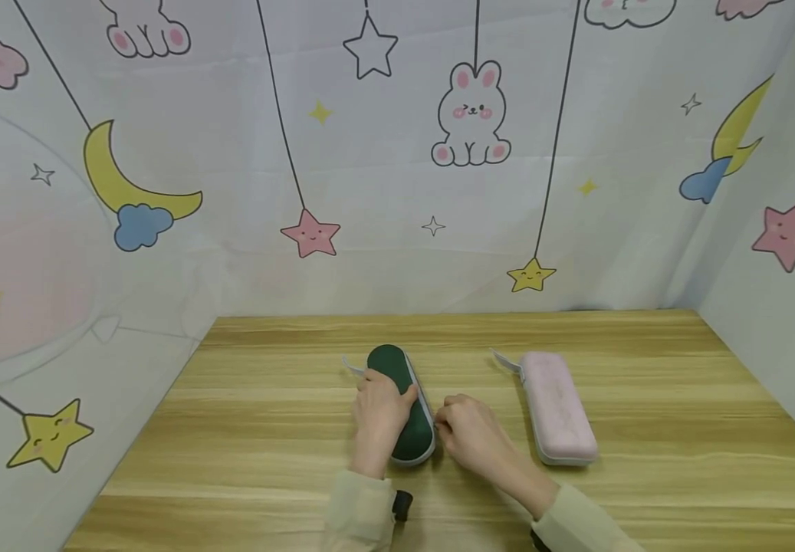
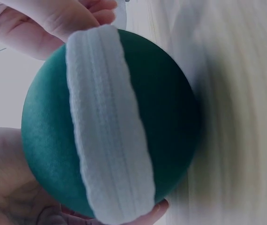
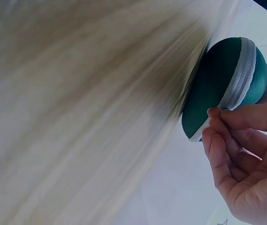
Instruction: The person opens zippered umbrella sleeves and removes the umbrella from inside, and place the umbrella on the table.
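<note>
A long, rounded green zippered case point(image 1: 414, 443) lies on the wooden table, with a pale zipper band point(image 2: 110, 124) running around its side. My left hand point(image 1: 379, 408) grips the case from above, thumb on the near side and fingers over the far side. At the right side of the case, my right hand point(image 1: 468, 431) has thumb and index finger pinched together at the zipper band. What they hold looks like the zipper pull, itself hidden between the fingertips point(image 3: 214, 112). From the case's left side sticks out a light grey wrist strap point(image 1: 353, 368).
To the right on the wooden table point(image 1: 245, 429) lies a pink zippered case point(image 1: 560, 406) with its own grey strap point(image 1: 506, 362). A white cloth point(image 1: 397, 169) printed with rabbits, stars and moons hangs behind and along the sides of the table.
</note>
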### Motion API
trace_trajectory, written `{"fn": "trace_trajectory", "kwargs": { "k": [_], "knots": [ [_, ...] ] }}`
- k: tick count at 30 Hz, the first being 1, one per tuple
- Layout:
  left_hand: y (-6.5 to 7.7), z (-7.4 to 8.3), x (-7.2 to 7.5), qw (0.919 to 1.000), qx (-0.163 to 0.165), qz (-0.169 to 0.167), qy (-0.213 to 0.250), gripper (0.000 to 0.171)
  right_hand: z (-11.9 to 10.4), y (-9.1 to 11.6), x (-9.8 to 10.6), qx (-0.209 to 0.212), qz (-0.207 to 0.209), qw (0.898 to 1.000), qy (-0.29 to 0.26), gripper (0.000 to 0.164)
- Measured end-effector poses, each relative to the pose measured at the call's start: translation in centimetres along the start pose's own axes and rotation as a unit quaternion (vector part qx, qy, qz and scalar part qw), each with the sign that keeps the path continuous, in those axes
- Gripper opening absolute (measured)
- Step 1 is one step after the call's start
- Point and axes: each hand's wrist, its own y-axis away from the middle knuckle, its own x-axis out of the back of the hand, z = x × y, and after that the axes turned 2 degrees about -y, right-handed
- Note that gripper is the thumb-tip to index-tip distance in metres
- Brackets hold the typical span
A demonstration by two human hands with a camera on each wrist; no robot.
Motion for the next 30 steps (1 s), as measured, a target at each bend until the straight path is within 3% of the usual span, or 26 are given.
{"fn": "trace_trajectory", "kwargs": {
  "k": [24, 30],
  "knots": [
    [0.05, 0.39, -0.25, 0.9998, 0.02, 0.001, 0.002, 0.068, -0.13, 0.51, 0.46, 0.017, 0.001, 1.0, 0.019, 0.016],
    [0.06, 0.56, -0.34, 0.9989, 0.003, 0.001, -0.047, 0.072, 0.02, 0.67, 0.54, 0.008, -0.009, 1.0, 0.005, 0.015]
  ]
}}
